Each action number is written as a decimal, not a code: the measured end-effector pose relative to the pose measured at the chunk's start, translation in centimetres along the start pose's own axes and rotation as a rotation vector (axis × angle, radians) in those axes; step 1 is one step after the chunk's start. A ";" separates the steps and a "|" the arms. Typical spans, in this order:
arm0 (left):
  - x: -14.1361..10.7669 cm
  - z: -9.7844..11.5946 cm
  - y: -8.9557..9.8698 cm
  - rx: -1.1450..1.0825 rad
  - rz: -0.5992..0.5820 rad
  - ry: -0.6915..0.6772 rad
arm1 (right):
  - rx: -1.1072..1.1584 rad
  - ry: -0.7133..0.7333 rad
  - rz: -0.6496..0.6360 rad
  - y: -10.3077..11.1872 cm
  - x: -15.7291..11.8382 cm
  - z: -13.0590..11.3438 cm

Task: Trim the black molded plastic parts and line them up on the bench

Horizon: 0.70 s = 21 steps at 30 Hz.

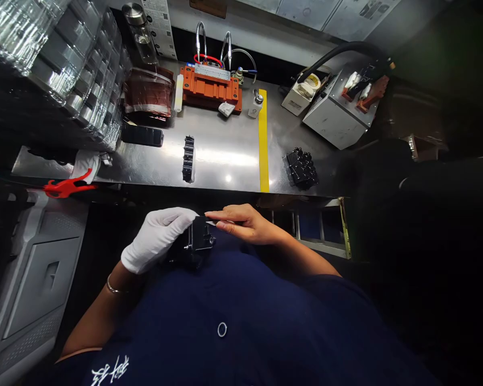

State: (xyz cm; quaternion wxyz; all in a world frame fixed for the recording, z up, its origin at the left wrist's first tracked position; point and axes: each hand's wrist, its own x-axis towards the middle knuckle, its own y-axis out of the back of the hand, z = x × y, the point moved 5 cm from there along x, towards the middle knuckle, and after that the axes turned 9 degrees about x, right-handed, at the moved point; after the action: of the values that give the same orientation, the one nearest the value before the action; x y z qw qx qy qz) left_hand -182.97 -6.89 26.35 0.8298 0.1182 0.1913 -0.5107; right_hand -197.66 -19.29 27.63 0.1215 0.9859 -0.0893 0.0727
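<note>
My left hand [159, 236], in a white glove, is closed on a black moulded plastic part [201, 236] close to my body, below the bench's front edge. The part has small pins or bosses on its side, and its lower end fades into shadow. My bare right hand [247, 222] pinches a thin, pale, blade-like piece [211, 222] between thumb and fingers. Its tip lies at the upper right edge of the part; most of it is hidden by the fingers, so its exact kind is unclear.
On the metal bench [225, 171] lie a long black part [188, 158], a cluster of black parts [301, 167], a phone [142, 135] and a yellow tape strip [263, 145]. Behind stand an orange fixture [211, 88], a small bottle [256, 103] and a grey machine [338, 110]. Wrapped trays [76, 69] rise at left.
</note>
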 end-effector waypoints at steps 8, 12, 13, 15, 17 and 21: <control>-0.1 0.2 -0.1 0.009 0.005 -0.002 | 0.056 -0.010 -0.006 0.1 -0.1 0.1; -0.1 0.3 -0.2 0.007 -0.001 -0.002 | 0.102 -0.034 0.000 0.1 0.1 0.3; -0.1 0.3 -0.2 0.012 -0.002 -0.003 | 0.110 -0.046 0.000 0.1 0.1 0.3; -0.2 0.3 -0.3 0.024 -0.001 -0.004 | 0.129 -0.063 -0.003 0.2 0.2 0.4; -0.2 0.4 -0.3 0.037 -0.007 -0.013 | 0.152 -0.076 -0.005 0.2 0.2 0.5; -0.2 0.5 -0.3 0.078 -0.012 -0.046 | 0.202 -0.140 0.017 0.1 0.3 0.9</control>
State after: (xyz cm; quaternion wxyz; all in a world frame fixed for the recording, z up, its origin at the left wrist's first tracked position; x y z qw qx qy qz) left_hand -183.22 -7.05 26.87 0.8256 0.1375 0.1529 -0.5254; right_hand -197.26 -19.66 26.86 0.0146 0.9950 -0.0980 0.0131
